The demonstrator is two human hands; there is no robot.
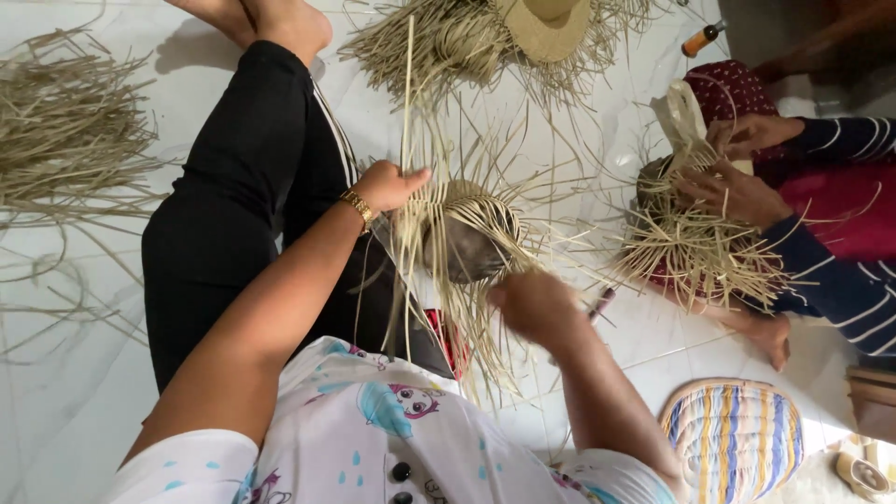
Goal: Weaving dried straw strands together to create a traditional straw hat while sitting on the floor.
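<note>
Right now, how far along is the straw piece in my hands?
Done: a woven dome already wraps the dark round mould. In hand: the left hand pinches strands at its top edge, the right hand works the lower side. Left: long loose straw ends stick out unwoven all round.

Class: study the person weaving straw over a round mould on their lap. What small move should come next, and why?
Probably tuck the strand in the right hand across the half-woven hat. The left hand pinches strands at the hat's far edge, and many loose strands stick out unwoven.
</note>
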